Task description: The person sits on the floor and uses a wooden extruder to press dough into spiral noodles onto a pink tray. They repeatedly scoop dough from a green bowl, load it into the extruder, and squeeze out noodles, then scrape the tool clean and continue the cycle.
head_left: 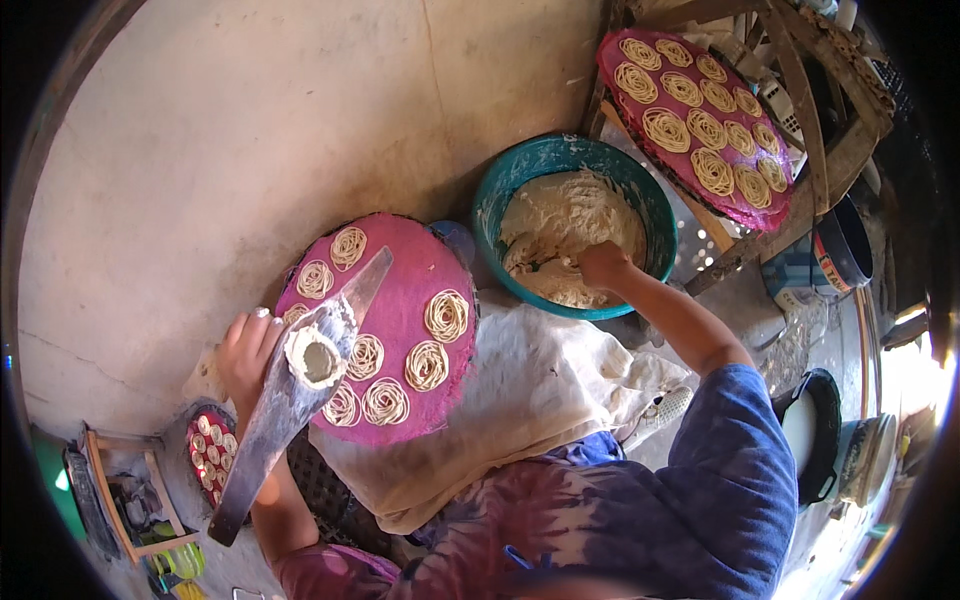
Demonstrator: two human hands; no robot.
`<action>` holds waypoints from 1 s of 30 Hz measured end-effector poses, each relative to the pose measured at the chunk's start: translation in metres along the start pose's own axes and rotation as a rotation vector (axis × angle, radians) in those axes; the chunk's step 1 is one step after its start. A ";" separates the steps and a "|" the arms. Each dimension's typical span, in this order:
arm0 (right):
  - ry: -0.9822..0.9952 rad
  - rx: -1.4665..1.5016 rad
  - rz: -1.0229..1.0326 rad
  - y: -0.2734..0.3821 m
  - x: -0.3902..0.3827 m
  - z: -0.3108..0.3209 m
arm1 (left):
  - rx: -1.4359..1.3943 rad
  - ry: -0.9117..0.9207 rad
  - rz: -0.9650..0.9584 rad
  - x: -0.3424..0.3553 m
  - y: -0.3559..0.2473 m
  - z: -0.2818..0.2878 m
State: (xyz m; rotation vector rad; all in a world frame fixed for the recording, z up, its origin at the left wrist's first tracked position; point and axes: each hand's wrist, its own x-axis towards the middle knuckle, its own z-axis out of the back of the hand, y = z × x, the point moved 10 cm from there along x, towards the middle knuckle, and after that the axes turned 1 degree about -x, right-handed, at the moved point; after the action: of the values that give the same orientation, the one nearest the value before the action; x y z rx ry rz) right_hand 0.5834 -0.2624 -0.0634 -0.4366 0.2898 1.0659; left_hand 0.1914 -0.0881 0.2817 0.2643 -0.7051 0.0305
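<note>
A long wooden press point(262, 440), with a round dough-filled cup point(314, 358) in its middle, slants over a round pink tray point(400, 275). My left hand point(245, 360) is closed at the press's left side, partly hidden behind it, with pale dough on the fingertips. Coiled noodle nests point(427, 366) lie spaced on the tray. To the right, my right hand point(605, 267) is closed in a fist, down in a teal basin point(655, 205) of soft, pale dough point(570, 215). Whatever its fingers grip is hidden by the hand and dough.
A pale cloth point(510, 370) covers my lap beside the tray. At upper right, another pink tray point(690, 125) full of nests leans on a wooden frame point(800, 90). Dark buckets point(843, 245) stand at right. A wooden stool point(140, 490) and smaller tray of nests point(208, 450) are lower left.
</note>
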 end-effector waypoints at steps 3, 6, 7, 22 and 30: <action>-0.043 0.153 -0.060 0.005 -0.009 0.006 | -0.061 0.037 0.093 0.006 -0.004 -0.001; -0.044 0.280 -0.142 -0.002 -0.039 0.023 | -0.124 0.084 0.170 0.008 -0.009 0.003; -0.037 0.284 -0.149 -0.008 -0.056 0.033 | -0.150 0.126 0.228 0.008 -0.007 0.002; -0.484 0.207 0.577 0.113 -0.264 0.334 | -0.137 -0.026 0.143 0.026 -0.055 0.007; -1.276 -0.440 0.640 0.236 -0.350 0.339 | -0.009 0.084 0.365 -0.007 -0.024 0.032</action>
State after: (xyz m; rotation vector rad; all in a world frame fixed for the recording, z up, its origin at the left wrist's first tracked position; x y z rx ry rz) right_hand 0.2206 -0.2747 0.3380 0.0350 -1.0183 1.8294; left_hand 0.1682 -0.1186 0.2955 0.1223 -0.6619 0.3836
